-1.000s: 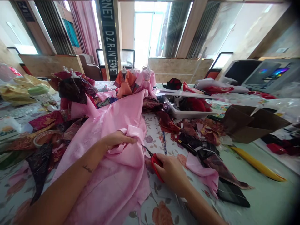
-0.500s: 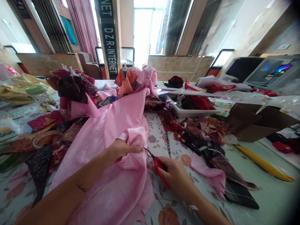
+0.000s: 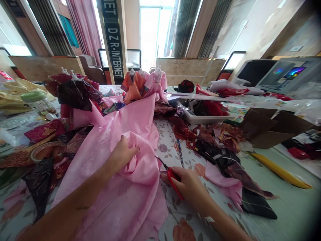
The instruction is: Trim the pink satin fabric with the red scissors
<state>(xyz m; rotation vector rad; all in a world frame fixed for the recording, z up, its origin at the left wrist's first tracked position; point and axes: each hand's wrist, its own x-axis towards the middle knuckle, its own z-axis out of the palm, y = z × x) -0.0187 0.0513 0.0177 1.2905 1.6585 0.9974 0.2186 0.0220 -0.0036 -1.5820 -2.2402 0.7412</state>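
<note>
While the left hand [image 3: 119, 156] bunches pink satin [image 3: 140, 174], the right hand [image 3: 188, 187] grips red-handled scissors [image 3: 173, 180].

Pink damask satin [image 3: 130, 160], red-handled scissors [image 3: 174, 183], and a white tablecloth [image 3: 173, 214] with pink-orange roses.

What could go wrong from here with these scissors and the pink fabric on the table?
The red-handled scissors in the right hand point at the pink satin bunched by the left hand, so a slip might nick the cloth or that hand. Tugging the satin might also topple the small dressed figures at its far end, since it runs up toward them.
</note>
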